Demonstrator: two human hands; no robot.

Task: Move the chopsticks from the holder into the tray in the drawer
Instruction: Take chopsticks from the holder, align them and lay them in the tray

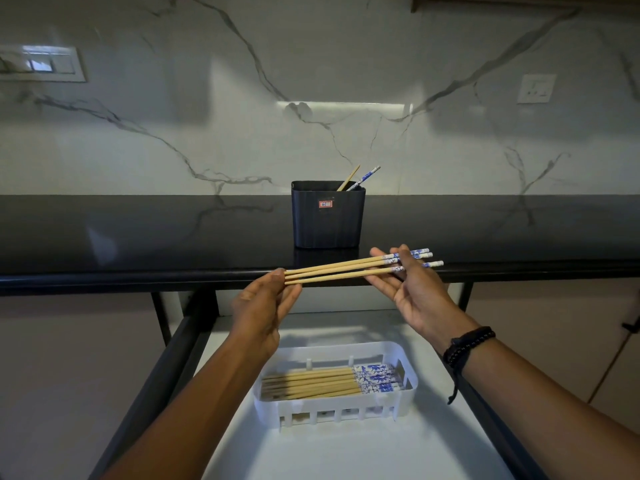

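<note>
Left hand (263, 306) pinches the bare tips, right hand (412, 289) grips the blue-patterned ends of three chopsticks (339, 268) held level at the countertop's (138, 237) front edge, above the tray (346, 348) in the drawer (346, 452)

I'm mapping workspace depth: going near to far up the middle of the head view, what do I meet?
White slotted plastic tray holding tan bamboo chopsticks with blue-patterned ends → three matching chopsticks held by the left hand and right hand → dark rectangular plastic holder → white grey-veined marble wall.
</note>
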